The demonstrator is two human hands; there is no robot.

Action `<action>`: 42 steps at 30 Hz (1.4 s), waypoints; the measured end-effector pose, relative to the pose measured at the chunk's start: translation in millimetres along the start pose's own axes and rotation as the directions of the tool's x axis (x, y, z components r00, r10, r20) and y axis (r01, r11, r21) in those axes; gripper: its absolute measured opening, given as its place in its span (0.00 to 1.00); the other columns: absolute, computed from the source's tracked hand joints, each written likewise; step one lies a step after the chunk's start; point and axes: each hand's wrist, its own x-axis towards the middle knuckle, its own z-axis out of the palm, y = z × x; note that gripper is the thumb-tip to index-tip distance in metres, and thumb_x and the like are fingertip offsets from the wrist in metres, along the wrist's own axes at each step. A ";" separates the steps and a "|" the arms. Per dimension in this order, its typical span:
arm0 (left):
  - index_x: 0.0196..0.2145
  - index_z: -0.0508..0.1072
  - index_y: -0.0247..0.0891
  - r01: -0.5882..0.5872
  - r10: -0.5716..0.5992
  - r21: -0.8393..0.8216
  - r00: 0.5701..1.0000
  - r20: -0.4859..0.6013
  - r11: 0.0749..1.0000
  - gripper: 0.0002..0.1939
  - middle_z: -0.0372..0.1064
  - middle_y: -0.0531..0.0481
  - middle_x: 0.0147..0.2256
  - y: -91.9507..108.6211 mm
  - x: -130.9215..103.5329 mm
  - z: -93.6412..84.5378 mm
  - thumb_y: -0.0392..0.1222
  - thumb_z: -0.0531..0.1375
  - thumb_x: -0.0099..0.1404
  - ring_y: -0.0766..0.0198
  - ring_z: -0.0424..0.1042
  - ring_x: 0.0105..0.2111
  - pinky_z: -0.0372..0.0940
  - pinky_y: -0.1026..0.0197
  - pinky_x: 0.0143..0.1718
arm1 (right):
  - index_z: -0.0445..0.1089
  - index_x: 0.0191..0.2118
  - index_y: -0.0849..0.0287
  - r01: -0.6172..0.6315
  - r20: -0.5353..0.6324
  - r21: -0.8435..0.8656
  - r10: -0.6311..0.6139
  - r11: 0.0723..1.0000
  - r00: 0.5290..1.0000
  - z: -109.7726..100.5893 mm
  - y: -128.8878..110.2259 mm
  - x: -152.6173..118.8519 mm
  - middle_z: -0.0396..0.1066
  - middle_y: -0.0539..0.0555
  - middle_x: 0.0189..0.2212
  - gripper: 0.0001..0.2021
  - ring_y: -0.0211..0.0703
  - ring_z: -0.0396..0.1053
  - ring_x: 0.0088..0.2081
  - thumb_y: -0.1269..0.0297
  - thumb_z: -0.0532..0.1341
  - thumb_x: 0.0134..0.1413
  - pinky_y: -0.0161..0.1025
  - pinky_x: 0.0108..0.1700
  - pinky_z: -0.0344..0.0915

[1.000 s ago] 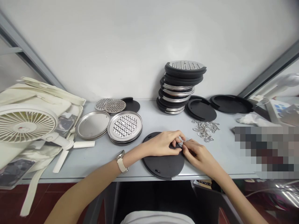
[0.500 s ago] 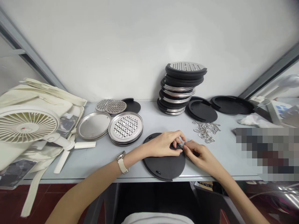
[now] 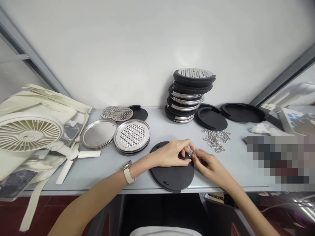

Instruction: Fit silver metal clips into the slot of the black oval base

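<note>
A black round disc with small slots near its rim lies at the table's front edge. My left hand rests over its upper part, its thumb and curled fingers closed at the far right rim. A small shiny wire hook shows there between the two hands. My right hand pinches at the hook from the right; its fingertips are partly hidden. Just beyond lies a loose pile of metal wire hooks. To the left sits a stack of round metal grater plates.
A tall stack of black holders and grater plates stands at the back. Black round trays lie right of it. Plain metal discs, a white fan and a cream bag occupy the left. A blurred patch covers the right side.
The view has shifted slightly. Both hands stay at the disc's rim, and more of the small shiny hook now shows between them.
</note>
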 end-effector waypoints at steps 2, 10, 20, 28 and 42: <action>0.43 0.63 0.39 0.018 -0.018 -0.004 1.000 -0.006 1.000 0.17 0.68 0.52 0.37 0.2 0.4 0.3 0.31 0.60 0.56 0.70 0.67 0.31 0.64 0.67 0.35 | 0.65 0.30 0.58 0.013 0.010 -0.003 -0.013 1.000 1.000 -0.9 -0.7 0.5 0.64 0.50 0.23 0.14 0.40 0.63 0.27 0.62 0.49 0.65 0.36 0.30 0.59; 0.43 0.64 0.39 0.027 -0.027 -0.007 1.000 -0.012 1.000 0.17 0.67 0.54 0.34 -0.1 0.8 0.2 0.31 0.61 0.55 0.70 0.67 0.31 0.63 0.67 0.35 | 0.65 0.31 0.58 0.033 0.025 0.008 -0.033 0.999 0.999 -3.0 -1.9 0.8 0.65 0.51 0.24 0.15 0.42 0.64 0.28 0.61 0.47 0.66 0.38 0.33 0.61; 0.43 0.64 0.38 0.004 -0.004 -0.041 1.000 -0.003 0.999 0.18 0.66 0.55 0.31 -1.6 1.4 0.2 0.31 0.61 0.54 0.71 0.67 0.29 0.63 0.68 0.33 | 0.63 0.28 0.58 0.028 0.036 0.015 -0.028 1.000 0.999 -2.5 -0.1 1.2 0.64 0.50 0.23 0.15 0.41 0.62 0.29 0.63 0.48 0.65 0.37 0.33 0.60; 0.43 0.64 0.39 0.001 -0.001 -0.024 1.000 0.011 1.000 0.18 0.66 0.55 0.32 -2.3 0.9 0.4 0.31 0.62 0.55 0.71 0.67 0.30 0.63 0.69 0.33 | 0.64 0.28 0.58 0.038 0.035 -0.001 -0.037 0.999 0.999 -2.9 -0.5 2.0 0.64 0.50 0.22 0.15 0.42 0.62 0.29 0.64 0.48 0.65 0.38 0.33 0.60; 0.43 0.63 0.39 0.007 -0.007 -0.019 1.000 0.015 1.000 0.18 0.67 0.55 0.33 -1.8 0.4 0.6 0.33 0.62 0.55 0.71 0.67 0.30 0.63 0.68 0.33 | 0.60 0.25 0.58 0.040 0.051 0.006 -0.040 0.999 0.998 -2.1 1.3 1.9 0.60 0.49 0.21 0.13 0.41 0.60 0.28 0.67 0.49 0.62 0.37 0.32 0.57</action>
